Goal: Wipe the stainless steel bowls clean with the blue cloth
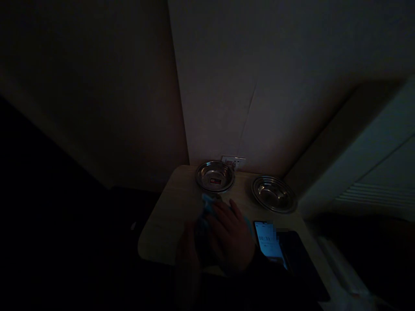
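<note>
Holding a blue cloth [208, 202] in the right hand [233, 236], with fingers [223, 215] slightly spread. Cannot tell for the darkened left hand [188, 248].

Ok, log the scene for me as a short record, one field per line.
light: very dim
right hand: over light-blue cloth
left hand: beside it, dim; grip unclear
back: round shiny metal dish with label, near rectangular wall socket
far right: nested round shiny metal dishes
device: black smartphone, screen lit, right of the hands
surface: pale wood-look table
</note>
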The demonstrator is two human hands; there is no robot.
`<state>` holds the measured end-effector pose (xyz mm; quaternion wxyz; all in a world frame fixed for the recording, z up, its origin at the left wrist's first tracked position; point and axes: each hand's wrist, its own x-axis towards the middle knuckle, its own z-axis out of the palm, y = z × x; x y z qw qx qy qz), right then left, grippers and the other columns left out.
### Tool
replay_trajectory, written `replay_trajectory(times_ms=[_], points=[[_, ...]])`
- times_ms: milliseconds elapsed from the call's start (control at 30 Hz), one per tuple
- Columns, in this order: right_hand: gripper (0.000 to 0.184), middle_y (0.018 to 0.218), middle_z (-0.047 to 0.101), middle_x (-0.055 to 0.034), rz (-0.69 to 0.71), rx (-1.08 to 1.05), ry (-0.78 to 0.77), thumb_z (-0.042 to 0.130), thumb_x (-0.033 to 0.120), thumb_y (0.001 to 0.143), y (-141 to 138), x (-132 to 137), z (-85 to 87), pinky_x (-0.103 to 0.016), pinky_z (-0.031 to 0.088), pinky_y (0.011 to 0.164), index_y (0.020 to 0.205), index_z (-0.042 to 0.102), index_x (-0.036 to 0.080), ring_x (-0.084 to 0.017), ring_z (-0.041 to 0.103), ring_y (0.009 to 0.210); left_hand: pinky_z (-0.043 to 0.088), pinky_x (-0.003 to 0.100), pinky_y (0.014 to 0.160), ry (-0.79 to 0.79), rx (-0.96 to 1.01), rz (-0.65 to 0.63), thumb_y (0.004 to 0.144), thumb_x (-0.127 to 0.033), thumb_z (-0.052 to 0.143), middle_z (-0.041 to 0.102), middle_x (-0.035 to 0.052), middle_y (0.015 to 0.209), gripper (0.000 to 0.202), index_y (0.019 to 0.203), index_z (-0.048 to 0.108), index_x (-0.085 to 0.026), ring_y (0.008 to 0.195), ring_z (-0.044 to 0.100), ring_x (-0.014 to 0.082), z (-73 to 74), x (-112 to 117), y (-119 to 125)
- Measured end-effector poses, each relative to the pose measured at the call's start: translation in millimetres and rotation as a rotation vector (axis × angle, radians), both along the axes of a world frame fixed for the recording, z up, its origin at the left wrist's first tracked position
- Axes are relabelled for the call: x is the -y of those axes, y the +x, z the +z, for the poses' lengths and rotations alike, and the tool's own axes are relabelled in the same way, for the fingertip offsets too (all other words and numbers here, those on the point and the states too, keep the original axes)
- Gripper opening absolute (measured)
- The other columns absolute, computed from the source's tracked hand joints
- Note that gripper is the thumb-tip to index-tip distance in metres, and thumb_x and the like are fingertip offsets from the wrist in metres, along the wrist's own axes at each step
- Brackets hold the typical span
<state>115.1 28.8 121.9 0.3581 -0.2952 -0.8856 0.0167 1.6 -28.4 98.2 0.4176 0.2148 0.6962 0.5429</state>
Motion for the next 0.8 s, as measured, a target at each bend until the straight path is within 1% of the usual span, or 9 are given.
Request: replay_trajectory(times_ms=[100, 200, 267, 333, 433, 567, 633, 700, 800], points=[[0.029, 0.114, 0.063, -0.0117, -0.064, -0.017, -0.085, 0.043, 0.022, 0.086, -1, -1, 2.7, -0.054, 0.033, 0.100, 0.110, 0.059, 0.016, -0.026, 0.053, 0.111, 0.048, 0.037, 0.079, -0.057, -0.086, 0.035, 0.081, -0.054, 0.028, 0.069, 0.0101, 0.094, 0.051, 0.091, 0.062, -0.018, 0.090, 0.063, 0.0241, 19.8, -1, 6], [0.027, 0.117, 0.062, -0.0082, 0.009, -0.059, 0.012, 0.045, 0.025, 0.085, -4, 7, 0.6, -0.053, 0.029, 0.103, 0.106, 0.061, 0.021, -0.025, 0.051, 0.111, 0.049, 0.036, 0.074, -0.135, -0.207, 0.089, 0.079, -0.057, 0.030, 0.069, 0.0120, 0.090, 0.053, 0.086, 0.063, -0.016, 0.087, 0.063, 0.0251, 30.7, -1, 4], [0.026, 0.118, 0.061, -0.0058, 0.047, -0.084, 0.041, 0.045, 0.026, 0.085, -3, 5, 0.6, -0.052, 0.025, 0.106, 0.105, 0.061, 0.023, -0.024, 0.050, 0.112, 0.050, 0.034, 0.069, -0.124, -0.177, 0.079, 0.079, -0.060, 0.030, 0.070, 0.0112, 0.083, 0.055, 0.081, 0.064, -0.017, 0.080, 0.064, 0.0240, 32.6, -1, 3], [0.027, 0.115, 0.062, -0.0060, 0.005, -0.088, -0.038, 0.043, 0.024, 0.086, -2, -2, 2.9, -0.052, 0.027, 0.105, 0.107, 0.060, 0.023, -0.024, 0.052, 0.110, 0.050, 0.033, 0.066, -0.121, -0.145, 0.072, 0.079, -0.059, 0.030, 0.070, 0.0110, 0.081, 0.054, 0.078, 0.065, -0.017, 0.076, 0.064, 0.0232, 32.7, -1, 4], [0.030, 0.110, 0.064, -0.0088, -0.078, -0.102, -0.157, 0.039, 0.022, 0.088, -3, -9, 6.0, -0.051, 0.034, 0.100, 0.111, 0.058, 0.020, -0.024, 0.055, 0.105, 0.050, 0.033, 0.072, -0.157, -0.201, 0.124, 0.079, -0.053, 0.035, 0.070, 0.0131, 0.090, 0.048, 0.080, 0.066, -0.016, 0.084, 0.064, 0.0245, 29.9, -1, 7], [0.030, 0.120, 0.060, -0.0085, 0.033, -0.129, -0.051, 0.041, 0.026, 0.087, -8, 4, 3.2, -0.050, 0.028, 0.105, 0.110, 0.059, 0.018, -0.026, 0.048, 0.117, 0.050, 0.032, 0.077, -0.084, -0.303, 0.134, 0.078, -0.047, 0.042, 0.070, 0.0116, 0.090, 0.038, 0.083, 0.067, -0.019, 0.090, 0.063, 0.0242, 19.3, 1, 5], [0.030, 0.124, 0.058, -0.0074, 0.071, -0.118, -0.066, 0.042, 0.027, 0.087, -8, 1, 1.6, -0.051, 0.024, 0.107, 0.110, 0.058, 0.020, -0.025, 0.046, 0.119, 0.051, 0.032, 0.076, -0.063, -0.290, 0.148, 0.077, -0.044, 0.043, 0.071, 0.0108, 0.089, 0.036, 0.085, 0.067, -0.019, 0.087, 0.064, 0.0237, 14.0, 2, 4], [0.032, 0.123, 0.059, -0.0088, 0.025, -0.110, -0.181, 0.041, 0.026, 0.087, -7, -10, 1.3, -0.052, 0.024, 0.107, 0.114, 0.057, 0.019, -0.024, 0.050, 0.117, 0.052, 0.033, 0.075, -0.059, -0.253, 0.159, 0.078, -0.044, 0.041, 0.071, 0.0114, 0.090, 0.037, 0.085, 0.066, -0.017, 0.085, 0.065, 0.0238, 10.7, 3, 4], [0.033, 0.113, 0.064, -0.0095, -0.055, -0.140, -0.333, 0.034, 0.024, 0.090, -6, -20, 1.2, -0.048, 0.035, 0.102, 0.114, 0.056, 0.019, -0.022, 0.058, 0.106, 0.052, 0.034, 0.076, -0.018, -0.277, 0.157, 0.079, -0.045, 0.041, 0.070, 0.0129, 0.094, 0.039, 0.085, 0.067, -0.017, 0.088, 0.065, 0.0249, 7.5, 5, 6]])
